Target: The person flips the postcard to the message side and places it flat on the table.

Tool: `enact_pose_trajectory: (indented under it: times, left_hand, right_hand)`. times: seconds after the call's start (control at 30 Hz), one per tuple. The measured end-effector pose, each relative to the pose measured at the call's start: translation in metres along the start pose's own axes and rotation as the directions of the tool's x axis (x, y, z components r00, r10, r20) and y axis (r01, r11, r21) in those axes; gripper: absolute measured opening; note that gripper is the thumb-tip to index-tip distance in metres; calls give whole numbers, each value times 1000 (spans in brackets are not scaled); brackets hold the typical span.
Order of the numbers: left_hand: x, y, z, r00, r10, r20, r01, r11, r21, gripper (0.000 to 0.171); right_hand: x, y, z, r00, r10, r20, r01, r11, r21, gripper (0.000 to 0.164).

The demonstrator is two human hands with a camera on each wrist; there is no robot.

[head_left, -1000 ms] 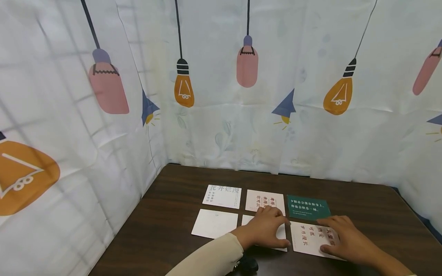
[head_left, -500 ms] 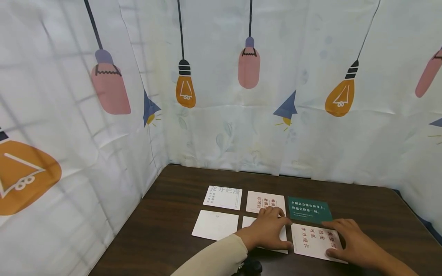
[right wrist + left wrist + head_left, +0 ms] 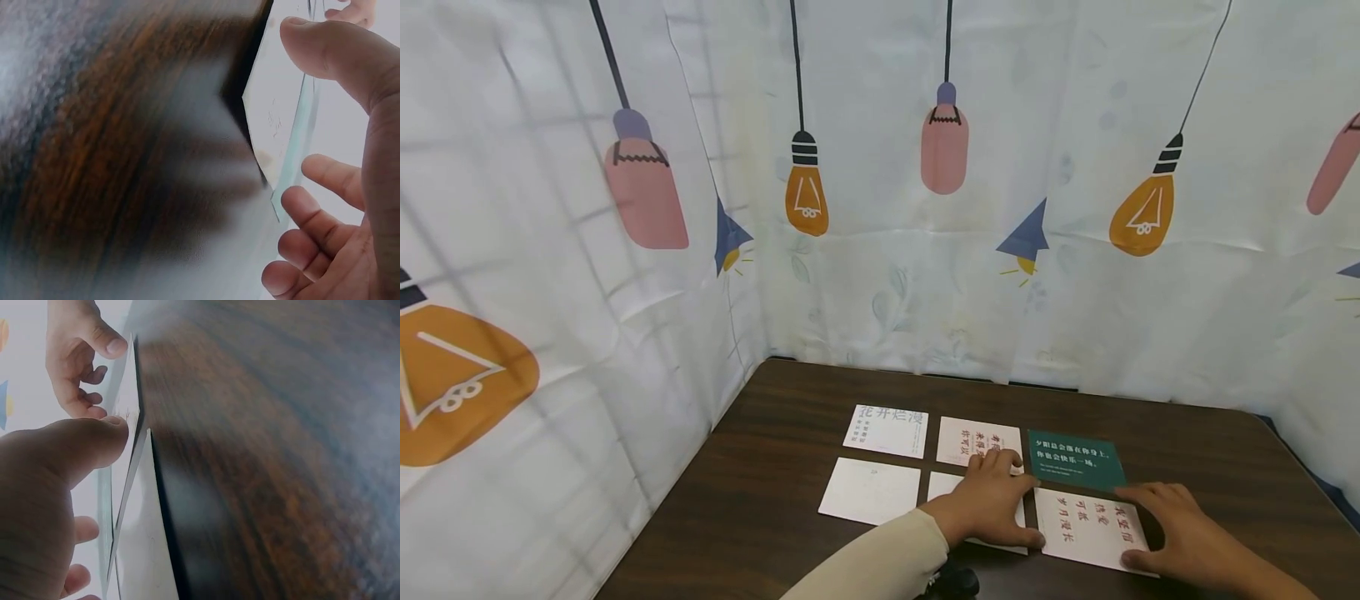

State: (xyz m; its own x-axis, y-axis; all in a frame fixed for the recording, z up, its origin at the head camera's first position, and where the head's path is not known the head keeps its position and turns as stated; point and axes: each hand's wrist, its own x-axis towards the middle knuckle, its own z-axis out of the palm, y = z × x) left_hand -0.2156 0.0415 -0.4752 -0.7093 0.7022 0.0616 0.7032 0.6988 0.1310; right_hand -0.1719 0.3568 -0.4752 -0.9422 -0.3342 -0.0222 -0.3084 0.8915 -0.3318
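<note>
Several cards lie in two rows on the dark wooden table. My left hand is over the front middle card, partly covering it. Its thumb reaches the left edge of the front right card, which is pale with reddish-brown characters. My right hand is at that card's right edge, thumb by the near corner and fingers by the far one. Both hands are spread with fingers loosely bent, pinching nothing that shows. In the right wrist view, the right thumb is over a pale card.
Behind lie a white card, a pinkish card and a green card with white writing. A nearly blank white card is front left. A black object is by the left sleeve. A lamp-patterned curtain encloses the table.
My right hand has slid right, uncovering more of the front right card. My left hand has shifted slightly right. The whole head view has drifted a little; the cards keep their layout.
</note>
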Motion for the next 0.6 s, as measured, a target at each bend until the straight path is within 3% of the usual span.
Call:
enact_pose_trajectory:
  times: [0.6]
  left_hand:
    - [6,1,5,1000,-29,10,29,999,24,73]
  right_hand:
    - [0,10,0,998,44,34,-43,999,-32,95]
